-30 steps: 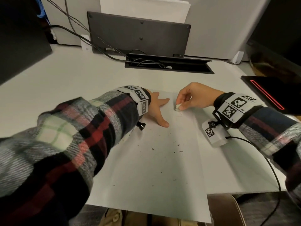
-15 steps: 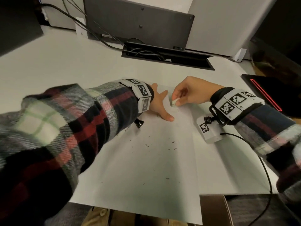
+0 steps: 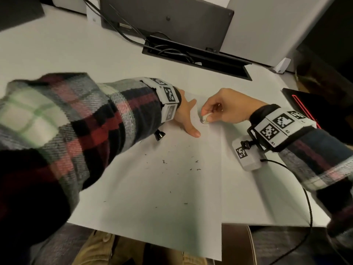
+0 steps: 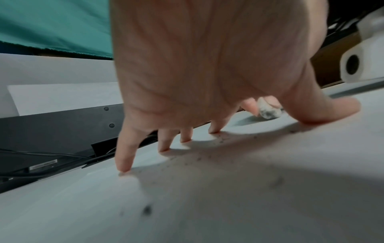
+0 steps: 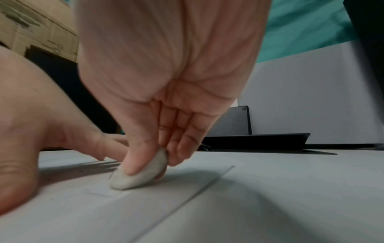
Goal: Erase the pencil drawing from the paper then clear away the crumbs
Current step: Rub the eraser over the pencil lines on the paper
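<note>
We are pressing our left hand (image 3: 186, 115), fingers (image 4: 124, 157) spread flat, on one paper (image 3: 152, 197). Our right hand (image 3: 225, 108) is pinching one eraser (image 3: 204, 118) against it. Roughly a dozen dark crumbs (image 3: 197, 161) are lying scattered.

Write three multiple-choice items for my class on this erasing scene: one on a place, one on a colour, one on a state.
1. Where do the crumbs lie?
A. on the paper
B. in the cable tray
C. on a sleeve

2. What colour is the eraser?
A. bright pink
B. greyish white
C. blue

3. How is the left hand?
A. balled into a fist
B. spread, fingertips pressing the paper
C. lifted away

Key: 1 A, dark specks dot the sheet; 2 B, right hand pinches a pale smudged lump; 3 B, the left wrist view shows fingertips planted.
</note>
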A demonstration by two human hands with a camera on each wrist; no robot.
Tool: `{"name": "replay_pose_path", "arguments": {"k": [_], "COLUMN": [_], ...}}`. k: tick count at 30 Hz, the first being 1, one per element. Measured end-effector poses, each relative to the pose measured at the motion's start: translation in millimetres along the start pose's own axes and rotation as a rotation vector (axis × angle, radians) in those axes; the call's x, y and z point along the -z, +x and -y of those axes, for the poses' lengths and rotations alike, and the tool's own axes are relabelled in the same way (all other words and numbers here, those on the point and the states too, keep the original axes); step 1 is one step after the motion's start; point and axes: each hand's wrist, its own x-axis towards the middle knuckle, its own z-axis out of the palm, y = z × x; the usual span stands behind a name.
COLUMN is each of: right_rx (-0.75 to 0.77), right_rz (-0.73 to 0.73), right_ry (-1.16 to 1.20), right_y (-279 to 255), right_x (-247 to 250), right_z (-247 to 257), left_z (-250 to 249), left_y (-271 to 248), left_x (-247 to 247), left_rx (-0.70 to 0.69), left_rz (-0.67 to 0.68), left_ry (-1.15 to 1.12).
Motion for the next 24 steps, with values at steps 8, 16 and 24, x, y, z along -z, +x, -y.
{"name": "replay_pose_path", "arguments": {"k": [8,16,24], "right_rx": [-0.003,0.026,0.021], "right_rz": [-0.06,-0.046,0.03], "right_ry": [-0.058,-0.052,0.059], "right_y": [14,17,-4], "right_x": [5,7,0], "right_z": [0,3,-2], "left_z": [-3,-5,-1], "left_y": [-3,-8,-1], "left_x": [0,-1,1], "left_rx": [-0.001,-0.046,-0.023], "left_rz": [-0.007,-0.016,0.029], "left_ry": [0.027,0.02,0.02]}}
